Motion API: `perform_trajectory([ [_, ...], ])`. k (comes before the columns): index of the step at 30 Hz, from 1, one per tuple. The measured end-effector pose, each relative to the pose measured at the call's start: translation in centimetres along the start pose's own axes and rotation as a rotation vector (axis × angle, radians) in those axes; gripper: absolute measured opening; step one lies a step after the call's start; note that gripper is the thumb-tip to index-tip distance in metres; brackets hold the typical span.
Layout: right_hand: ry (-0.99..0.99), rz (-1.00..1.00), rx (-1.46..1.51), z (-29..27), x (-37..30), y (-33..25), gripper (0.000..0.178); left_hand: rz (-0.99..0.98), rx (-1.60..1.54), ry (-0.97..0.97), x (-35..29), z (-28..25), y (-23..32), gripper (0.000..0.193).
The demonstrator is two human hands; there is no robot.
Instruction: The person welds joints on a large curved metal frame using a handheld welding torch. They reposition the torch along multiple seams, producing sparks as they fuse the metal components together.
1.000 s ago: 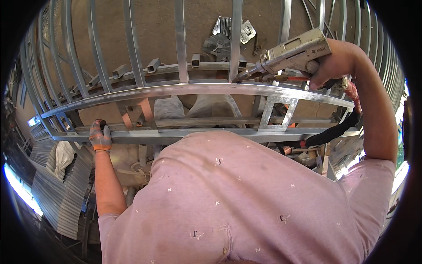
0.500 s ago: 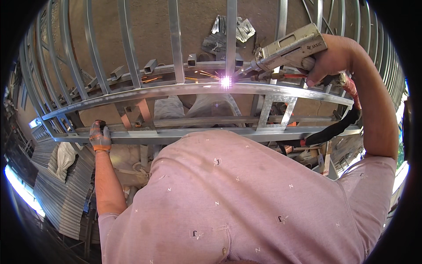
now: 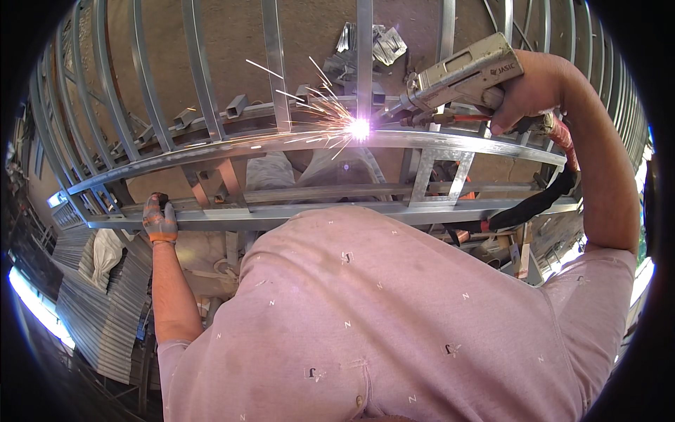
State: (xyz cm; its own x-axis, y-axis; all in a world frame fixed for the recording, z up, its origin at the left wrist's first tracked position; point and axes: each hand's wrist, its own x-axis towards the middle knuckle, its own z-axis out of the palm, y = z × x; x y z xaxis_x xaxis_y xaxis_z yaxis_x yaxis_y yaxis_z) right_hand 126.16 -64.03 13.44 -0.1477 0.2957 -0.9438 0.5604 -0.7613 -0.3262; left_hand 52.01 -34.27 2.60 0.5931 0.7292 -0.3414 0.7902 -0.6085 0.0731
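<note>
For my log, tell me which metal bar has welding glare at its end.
The bar just left of the torch in the right hand; only this bar's near end meets the welding glare.

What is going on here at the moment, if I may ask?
A person's bare right hand holds a welding torch, its tip close to a bright glow where a metal bar meets a curved rail. Sparks spray mostly to the left, and the glare hides the joint itself. The gloved left hand rests on the near rail.
</note>
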Motion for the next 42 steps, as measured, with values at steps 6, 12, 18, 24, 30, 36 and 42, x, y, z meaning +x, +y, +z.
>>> perform_trajectory([
  [6,0.011,0.028,0.029,0.1,-0.3,0.0,0.061,-0.025,0.021,-0.005,-0.2,0.5,-0.8,0.033],
  [12,0.029,0.007,-0.006,0.1,-0.5,0.2,0.062,-0.056,0.043,-0.035,-0.2,0.5,-1.1,0.035],
  [18,0.013,0.041,0.018,0.0,-0.7,0.3,0.067,-0.087,0.001,-0.058,0.1,-0.3,0.2,0.033],
  [24,0.015,0.069,0.027,-0.1,-0.9,0.5,0.07,-0.061,-0.014,-0.023,0.1,-0.4,0.7,0.03],
  [30,0.031,0.043,-0.019,0.0,-1.3,1.5,0.064,-0.028,-0.064,0.03,0.2,0.0,0.3,0.03],
  [36,0.191,0.099,0.11,0.4,-4.4,1.7,0.061,0.026,-0.132,0.092,0.3,-0.3,1.5,0.022],
  [42,0.208,-0.16,0.364,4.6,-5.5,-4.5,0.047,0.037,-0.206,0.149,0.2,-0.8,2.6,0.022],
])
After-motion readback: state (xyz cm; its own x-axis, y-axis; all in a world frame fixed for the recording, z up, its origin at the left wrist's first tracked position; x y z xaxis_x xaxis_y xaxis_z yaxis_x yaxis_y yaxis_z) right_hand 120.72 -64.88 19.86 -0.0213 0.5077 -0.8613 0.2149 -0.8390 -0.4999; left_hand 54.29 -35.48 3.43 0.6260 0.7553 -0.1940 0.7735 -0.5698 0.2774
